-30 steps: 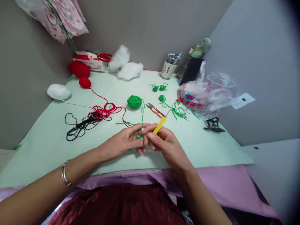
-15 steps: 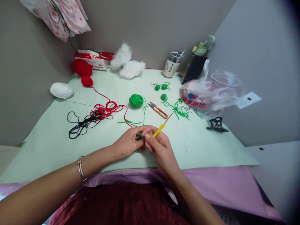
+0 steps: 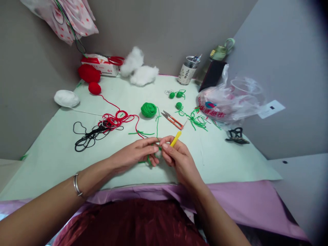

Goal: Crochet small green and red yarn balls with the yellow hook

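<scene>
My left hand (image 3: 135, 152) is closed, thumb and fingers pinching a small green crochet piece (image 3: 160, 148), with a bit of white showing under it. The fingers hide most of that piece. A strand of green yarn runs over the left fingers from the green yarn ball (image 3: 148, 110) beyond. In my right hand (image 3: 179, 155) is a crochet hook (image 3: 176, 139) with a yellow handle, gripped between thumb and fingers. The hook's handle slants up and right, and a thin metal end points toward the orange thread snips (image 3: 173, 119). Both hands' fingertips meet near the crochet piece.
Red yarn (image 3: 115, 120) and black yarn (image 3: 89, 136) lie tangled left. Several small green balls (image 3: 178, 105) and yarn scraps (image 3: 197, 121) lie right, near a plastic bag (image 3: 225, 102) and a black hair clip (image 3: 237, 136). White stuffing (image 3: 145, 75) and a pen jar (image 3: 188, 70) stand behind.
My left hand has shifted and its fingers have straightened somewhat, showing more of the green piece and the white beneath it. The yellow handle has moved slightly down and stands a bit steeper.
</scene>
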A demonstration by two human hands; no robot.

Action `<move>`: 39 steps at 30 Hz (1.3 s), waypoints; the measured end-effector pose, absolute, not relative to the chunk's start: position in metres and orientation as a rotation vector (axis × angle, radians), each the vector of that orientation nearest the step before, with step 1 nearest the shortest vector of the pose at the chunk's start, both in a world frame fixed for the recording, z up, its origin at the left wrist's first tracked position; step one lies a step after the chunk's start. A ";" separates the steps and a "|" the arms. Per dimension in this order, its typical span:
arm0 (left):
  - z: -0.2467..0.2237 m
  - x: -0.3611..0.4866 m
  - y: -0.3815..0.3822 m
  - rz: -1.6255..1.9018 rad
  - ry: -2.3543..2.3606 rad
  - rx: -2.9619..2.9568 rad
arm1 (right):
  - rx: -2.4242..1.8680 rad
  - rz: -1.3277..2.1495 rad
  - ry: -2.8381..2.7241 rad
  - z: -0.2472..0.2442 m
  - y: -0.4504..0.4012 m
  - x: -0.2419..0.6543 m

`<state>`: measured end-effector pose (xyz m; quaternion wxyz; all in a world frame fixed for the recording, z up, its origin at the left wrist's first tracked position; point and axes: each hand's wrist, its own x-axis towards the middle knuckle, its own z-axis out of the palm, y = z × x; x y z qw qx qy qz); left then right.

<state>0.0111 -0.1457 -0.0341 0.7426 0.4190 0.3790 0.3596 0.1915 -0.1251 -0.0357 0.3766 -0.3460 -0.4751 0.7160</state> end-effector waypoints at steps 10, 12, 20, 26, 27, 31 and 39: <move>-0.036 0.024 -0.151 0.804 1.025 1.220 | -0.882 1.902 -1.164 -0.032 -0.127 0.187; -0.036 0.027 -0.154 0.809 1.138 1.429 | -0.894 1.886 -1.163 -0.032 -0.129 0.186; -0.046 0.030 -0.149 0.851 1.235 1.649 | -0.933 1.797 -1.149 -0.031 -0.128 0.180; -0.049 0.023 -0.138 0.747 0.918 1.123 | -0.885 1.932 -1.089 -0.031 -0.117 0.183; -0.048 0.021 -0.137 0.743 0.871 1.093 | -0.876 1.953 -1.076 -0.031 -0.116 0.184; -0.047 0.012 -0.137 0.726 0.753 1.065 | -0.857 2.004 -1.024 -0.030 -0.115 0.185; -0.049 0.010 -0.140 0.718 0.764 1.082 | -0.841 2.053 -0.953 -0.029 -0.112 0.185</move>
